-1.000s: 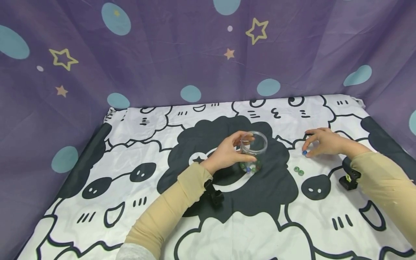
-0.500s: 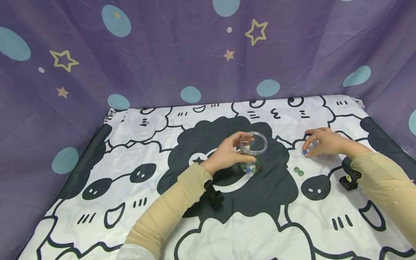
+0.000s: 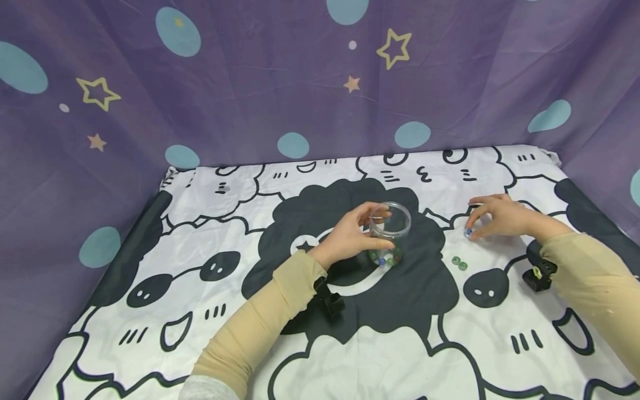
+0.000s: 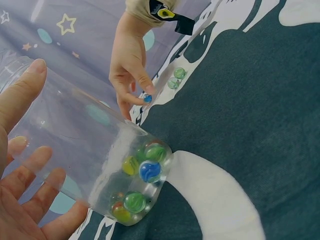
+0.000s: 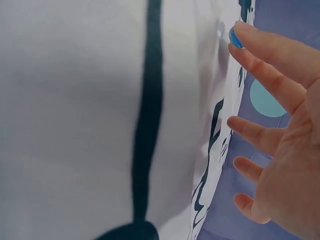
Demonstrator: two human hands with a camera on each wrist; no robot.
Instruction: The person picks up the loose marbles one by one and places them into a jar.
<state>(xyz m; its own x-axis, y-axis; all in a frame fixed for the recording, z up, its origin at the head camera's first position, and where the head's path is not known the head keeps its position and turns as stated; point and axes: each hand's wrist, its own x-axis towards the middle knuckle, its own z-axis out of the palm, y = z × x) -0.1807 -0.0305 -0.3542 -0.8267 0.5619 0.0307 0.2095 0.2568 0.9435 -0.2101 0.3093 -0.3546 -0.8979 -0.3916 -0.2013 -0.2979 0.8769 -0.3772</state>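
Observation:
My left hand (image 3: 350,238) holds a clear plastic jar (image 3: 391,228) from its left side, thumb in front and fingers behind. The jar stands upright, lidless, on the dark patch of the cloth. Several glass marbles lie at its bottom, among them a blue marble (image 4: 150,171) and a green marble (image 4: 134,202). Off to the right, my right hand (image 3: 502,218) pinches another blue marble (image 5: 235,38) between thumb and index finger, low over the white cloth. Its other fingers are spread apart. Two green marbles (image 3: 459,263) lie side by side on the cloth, nearer me than that hand.
A black-and-white cartoon sheep cloth (image 3: 390,361) covers the table. Behind it and at both sides hangs a purple curtain (image 3: 250,83) with stars and blue spots. Each wrist carries a small black camera mount (image 3: 540,276).
My right hand has risen very slightly, with the blue marble turned a little between its fingertips. The left hand and the jar stay in place.

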